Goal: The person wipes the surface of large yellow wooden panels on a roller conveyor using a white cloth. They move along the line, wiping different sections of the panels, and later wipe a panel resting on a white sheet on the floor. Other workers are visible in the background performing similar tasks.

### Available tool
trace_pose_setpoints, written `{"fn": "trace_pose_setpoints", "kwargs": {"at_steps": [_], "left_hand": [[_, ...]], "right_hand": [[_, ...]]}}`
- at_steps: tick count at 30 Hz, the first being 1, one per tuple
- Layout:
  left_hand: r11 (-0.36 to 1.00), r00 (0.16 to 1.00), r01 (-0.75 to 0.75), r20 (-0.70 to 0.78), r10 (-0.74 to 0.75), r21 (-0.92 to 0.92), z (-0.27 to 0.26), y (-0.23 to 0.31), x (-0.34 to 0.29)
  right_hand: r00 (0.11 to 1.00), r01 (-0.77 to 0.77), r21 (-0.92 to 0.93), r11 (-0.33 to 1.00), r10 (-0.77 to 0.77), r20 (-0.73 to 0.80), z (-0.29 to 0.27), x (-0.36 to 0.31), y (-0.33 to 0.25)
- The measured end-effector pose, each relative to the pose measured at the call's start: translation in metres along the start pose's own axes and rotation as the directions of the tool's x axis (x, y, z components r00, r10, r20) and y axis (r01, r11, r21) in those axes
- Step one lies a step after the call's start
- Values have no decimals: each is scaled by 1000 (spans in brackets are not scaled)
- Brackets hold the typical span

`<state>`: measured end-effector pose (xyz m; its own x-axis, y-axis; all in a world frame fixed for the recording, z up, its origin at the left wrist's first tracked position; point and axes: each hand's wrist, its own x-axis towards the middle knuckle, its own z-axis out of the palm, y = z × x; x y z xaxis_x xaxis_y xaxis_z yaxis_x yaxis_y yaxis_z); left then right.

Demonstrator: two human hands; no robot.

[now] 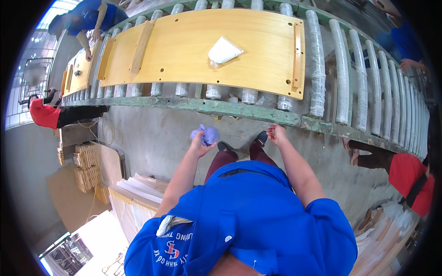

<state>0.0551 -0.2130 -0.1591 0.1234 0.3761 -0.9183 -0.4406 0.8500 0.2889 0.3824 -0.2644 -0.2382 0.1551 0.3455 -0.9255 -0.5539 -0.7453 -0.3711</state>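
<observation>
My left hand [201, 146] is closed round a crumpled purple cloth [210, 135], held low in front of the roller conveyor. My right hand [277, 133] is near the conveyor's green side rail [258, 113], its fingers curled together; whatever they may hold is too small to make out. Beyond both hands a long yellow wooden panel [184, 50] lies flat on the rollers. On it rests a small white packet [224, 50] in clear plastic. Wooden strips [297, 55] are fixed across the panel, and several dark holes show near its edges.
Plastic-wrapped rollers [340, 73] continue to the right. Another panel [79, 69] lies at the far left beside a person in blue [87, 18]. People in red stand at left [46, 114] and right [410, 179]. Stacked wooden pieces [87, 166] and sheets [142, 193] stand behind me at left.
</observation>
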Motion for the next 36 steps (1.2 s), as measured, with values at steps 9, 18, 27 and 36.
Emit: {"fn": "trace_pose_setpoints", "kwargs": {"at_steps": [9, 18, 27, 36], "left_hand": [[937, 969, -142, 238, 65, 319, 15, 26, 1], [256, 835, -375, 205, 510, 891, -65, 150, -66], [430, 802, -564, 345, 488, 705, -53, 249, -22], [-775, 797, -56, 496, 345, 629, -5, 230, 19]], "right_hand": [[855, 340, -442, 830, -468, -221, -6, 0, 13], [773, 417, -598, 685, -613, -163, -6, -69, 67], [720, 513, -614, 599, -691, -73, 50, -102, 75], [289, 923, -346, 170, -898, 331, 150, -178, 18]]}}
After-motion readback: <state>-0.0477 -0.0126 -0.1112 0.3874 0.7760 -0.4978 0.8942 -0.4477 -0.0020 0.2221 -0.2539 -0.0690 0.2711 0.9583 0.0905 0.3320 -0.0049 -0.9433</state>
